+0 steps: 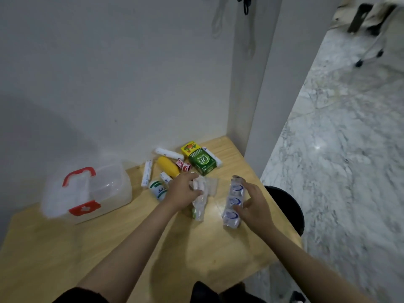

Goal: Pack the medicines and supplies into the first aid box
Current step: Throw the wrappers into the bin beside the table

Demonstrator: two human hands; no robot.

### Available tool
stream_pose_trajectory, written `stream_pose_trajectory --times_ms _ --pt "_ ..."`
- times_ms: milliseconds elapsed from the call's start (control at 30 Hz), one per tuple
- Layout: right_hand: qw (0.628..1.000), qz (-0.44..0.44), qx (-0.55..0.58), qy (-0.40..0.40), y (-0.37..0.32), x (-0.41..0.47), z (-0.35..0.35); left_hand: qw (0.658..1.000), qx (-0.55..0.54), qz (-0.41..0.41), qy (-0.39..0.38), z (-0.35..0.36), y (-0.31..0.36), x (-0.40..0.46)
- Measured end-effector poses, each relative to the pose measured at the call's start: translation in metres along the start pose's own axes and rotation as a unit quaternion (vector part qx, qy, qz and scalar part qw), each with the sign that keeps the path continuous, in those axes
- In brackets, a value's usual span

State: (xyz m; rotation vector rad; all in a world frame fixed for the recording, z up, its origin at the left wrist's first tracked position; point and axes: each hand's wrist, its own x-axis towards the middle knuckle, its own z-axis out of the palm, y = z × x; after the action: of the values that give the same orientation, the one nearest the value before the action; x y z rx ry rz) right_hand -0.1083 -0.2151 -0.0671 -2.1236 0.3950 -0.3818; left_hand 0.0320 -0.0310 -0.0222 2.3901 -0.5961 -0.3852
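On a wooden surface (91, 248) set against a white wall, the left hand (182, 191) grips a crumpled clear plastic packet (200, 201), while the right hand (251, 205) closes its fingers on a clear pack with blue round labels (232, 201) lying just beside it. To the left stands a translucent first aid box (87, 189) with a red handle and red latch, lid closed. Behind the hands lie a yellow bottle (168, 166), a green carton (202, 162), a yellow carton (190, 148), white rolls (147, 173) and a white bottle with green print (157, 189).
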Motion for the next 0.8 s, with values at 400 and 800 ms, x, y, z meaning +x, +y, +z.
stream_pose_trajectory --times_ms 400,800 --pt "0.976 0.153 0.039 0.148 0.054 -0.006 -0.104 0.99 -0.083 0.088 -0.067 0.077 0.107 0.033" --pt "0.971 0.236 0.008 0.029 0.214 0.036 -0.177 0.986 0.019 -0.002 -0.165 0.261 0.183 0.114"
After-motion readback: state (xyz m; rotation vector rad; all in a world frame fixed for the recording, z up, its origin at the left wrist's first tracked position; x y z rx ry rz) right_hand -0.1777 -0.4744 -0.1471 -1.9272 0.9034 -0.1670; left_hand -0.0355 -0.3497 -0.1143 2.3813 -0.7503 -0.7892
